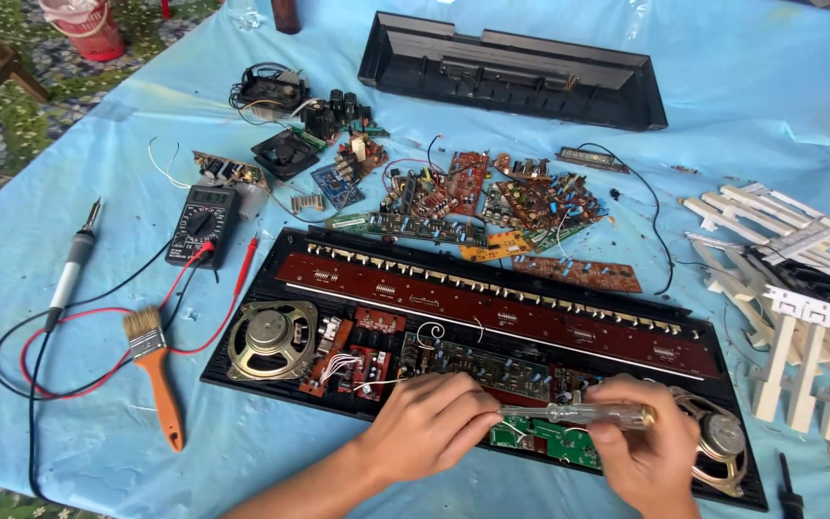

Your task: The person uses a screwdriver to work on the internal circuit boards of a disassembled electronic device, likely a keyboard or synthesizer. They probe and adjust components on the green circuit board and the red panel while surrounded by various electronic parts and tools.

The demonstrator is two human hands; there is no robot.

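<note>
Right grip (647, 452) hides screwdriver (578, 414) handle.

clear glossy plastic screwdriver (578, 414), matt black plastic casing (271, 389), wooden-handled brush (156, 370)

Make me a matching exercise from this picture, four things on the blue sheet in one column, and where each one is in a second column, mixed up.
Things:
1. brush
2. multimeter
3. screwdriver
4. white keys

Places:
A. far right of the sheet
B. held in both hands over the open keyboard
C. left of the round speaker, orange handle toward the camera
D. above the brush, red and black leads attached

Pairs: 1-C, 2-D, 3-B, 4-A
</note>
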